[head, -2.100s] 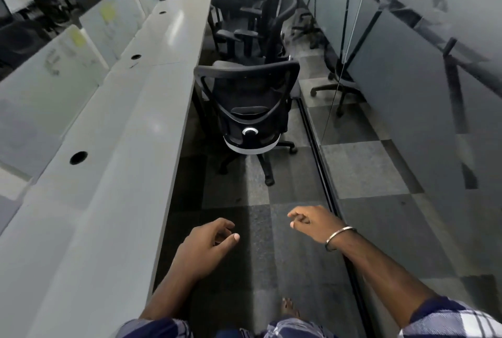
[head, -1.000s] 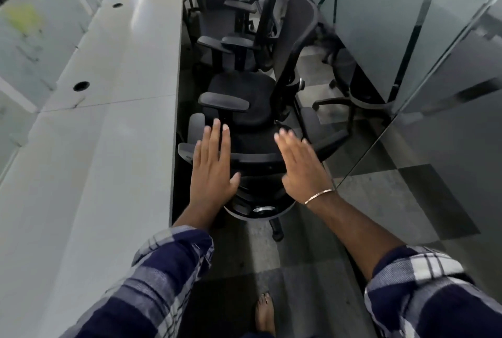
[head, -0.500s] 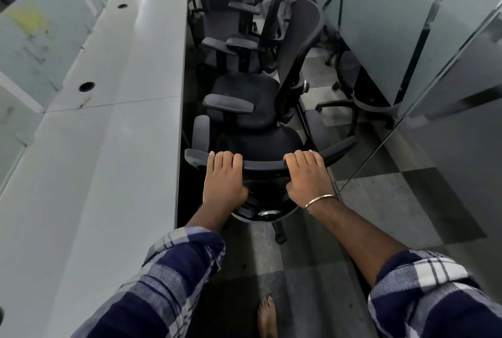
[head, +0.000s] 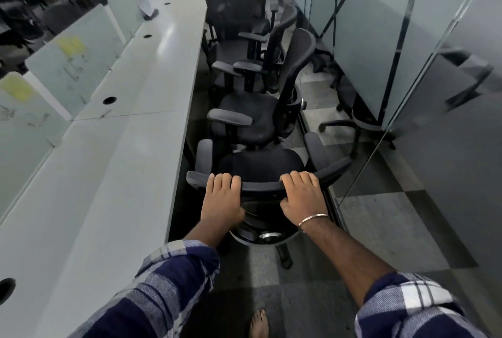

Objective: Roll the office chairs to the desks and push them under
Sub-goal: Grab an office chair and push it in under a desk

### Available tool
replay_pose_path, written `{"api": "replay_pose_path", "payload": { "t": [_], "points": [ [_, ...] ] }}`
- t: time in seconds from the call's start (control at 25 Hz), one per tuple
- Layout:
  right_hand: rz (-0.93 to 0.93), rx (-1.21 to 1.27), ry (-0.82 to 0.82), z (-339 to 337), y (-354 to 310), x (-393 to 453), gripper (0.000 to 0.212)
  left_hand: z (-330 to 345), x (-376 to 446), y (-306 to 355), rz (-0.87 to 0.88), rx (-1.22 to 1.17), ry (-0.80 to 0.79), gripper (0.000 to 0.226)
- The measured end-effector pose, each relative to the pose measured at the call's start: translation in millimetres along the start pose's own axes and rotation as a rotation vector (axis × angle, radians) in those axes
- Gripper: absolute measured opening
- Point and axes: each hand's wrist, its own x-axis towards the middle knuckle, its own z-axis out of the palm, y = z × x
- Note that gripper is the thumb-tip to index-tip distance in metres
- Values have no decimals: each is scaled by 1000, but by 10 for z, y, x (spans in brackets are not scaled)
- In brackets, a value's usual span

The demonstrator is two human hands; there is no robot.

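Note:
A black office chair (head: 260, 163) stands in the aisle directly in front of me, its back towards me. My left hand (head: 222, 199) grips the top edge of the backrest on the left, fingers curled over it. My right hand (head: 301, 196), with a metal bangle at the wrist, grips the same edge on the right. The long white desk (head: 108, 147) runs along the left, its edge beside the chair's left armrest. The chair's base and a caster show below my hands.
Several more black chairs (head: 255, 109) crowd the aisle ahead, the nearest touching my chair's seat. A glass partition wall (head: 407, 52) closes the right side. Frosted dividers (head: 68, 60) line the desk's far side. My bare foot (head: 259, 324) stands on grey carpet tiles.
I walked up to the chair, stretched both open hands over its backrest, then curled them round the top edge. Since half a second ago the grip is unchanged and the view has tilted up slightly.

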Motion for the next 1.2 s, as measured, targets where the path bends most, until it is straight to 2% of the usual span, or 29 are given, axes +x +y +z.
{"api": "replay_pose_path", "payload": {
  "t": [0.28, 0.64, 0.92, 1.08, 1.2],
  "points": [
    [-160, 10, -147, -155, 281, -583, 58, 139, -686, 456, -103, -32, 116, 57],
    [-287, 24, -333, -373, 420, -752, 74, 84, -1162, 806, -223, -72, 24, 69],
    [-285, -56, -278, -256, 403, -508, 75, 26, -948, 832, -276, -84, 29, 75],
    [-278, -63, -258, -208, 371, -539, 72, 90, -965, 812, -286, -52, 63, 59],
    [-283, -72, -275, -229, 321, -716, 72, 96, -1133, 841, -283, -40, 48, 57]
  ]
}}
